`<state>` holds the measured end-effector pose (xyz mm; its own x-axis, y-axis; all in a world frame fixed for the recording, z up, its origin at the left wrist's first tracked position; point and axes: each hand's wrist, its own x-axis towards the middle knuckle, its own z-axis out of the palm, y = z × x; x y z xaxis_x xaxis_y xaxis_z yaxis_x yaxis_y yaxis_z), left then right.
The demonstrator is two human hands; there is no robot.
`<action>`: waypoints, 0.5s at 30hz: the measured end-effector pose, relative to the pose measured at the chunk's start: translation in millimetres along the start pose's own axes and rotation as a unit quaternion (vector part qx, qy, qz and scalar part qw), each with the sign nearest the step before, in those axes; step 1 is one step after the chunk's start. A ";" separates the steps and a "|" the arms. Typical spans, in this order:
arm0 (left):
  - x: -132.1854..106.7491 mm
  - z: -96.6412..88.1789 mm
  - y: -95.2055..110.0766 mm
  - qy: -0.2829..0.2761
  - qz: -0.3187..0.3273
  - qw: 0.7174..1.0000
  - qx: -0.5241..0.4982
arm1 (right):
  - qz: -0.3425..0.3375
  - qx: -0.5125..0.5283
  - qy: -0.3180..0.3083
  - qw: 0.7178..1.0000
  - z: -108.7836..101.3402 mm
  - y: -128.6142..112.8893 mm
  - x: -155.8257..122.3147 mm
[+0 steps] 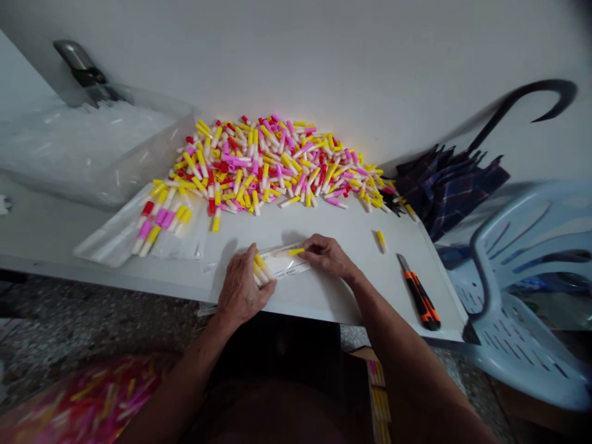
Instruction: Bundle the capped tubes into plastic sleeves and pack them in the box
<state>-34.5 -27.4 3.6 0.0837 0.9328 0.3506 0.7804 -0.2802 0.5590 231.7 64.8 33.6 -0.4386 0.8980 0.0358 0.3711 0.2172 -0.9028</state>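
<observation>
Nothing is legible; the printed label [284, 262] is too blurred.

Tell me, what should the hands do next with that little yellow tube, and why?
Probably slide the yellow tube a little further along the clear plastic bag. The right hand is pinching it right at the bag, while the left hand holds the yellow-and-white tubes at the bag's other end.

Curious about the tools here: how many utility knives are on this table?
1: an orange-and-black utility knife lying by the white table's right edge; the pile could hide more.
</observation>
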 end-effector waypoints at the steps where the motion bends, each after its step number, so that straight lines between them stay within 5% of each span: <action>1: -0.1 0.2 0.1 -0.004 -0.004 1.000 -0.008 | 0.022 0.057 0.023 0.998 -6.7 2.5 -3.9; 5: -2.4 -9.0 1.7 -0.006 -0.016 0.998 -0.066 | 0.068 0.195 0.146 0.968 -40.1 10.5 -18.6; 8: -3.3 -29.9 2.4 0.053 -0.046 0.989 -0.131 | 0.092 0.186 0.224 0.952 -59.9 13.3 -25.4; 12: 2.3 -57.0 0.5 0.199 -0.083 0.971 -0.106 | 0.108 -0.002 0.270 0.957 -63.1 17.5 -29.0; 15: 9.3 -61.3 2.6 0.207 -0.060 0.973 -0.077 | 0.108 -0.227 0.229 0.940 -50.1 19.7 -34.2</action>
<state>-69.7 -33.4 54.3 -0.2846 0.7982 0.5309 0.6637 -0.2355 0.7100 295.0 57.6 36.0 0.0471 0.9878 0.1481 0.7672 0.0592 -0.6386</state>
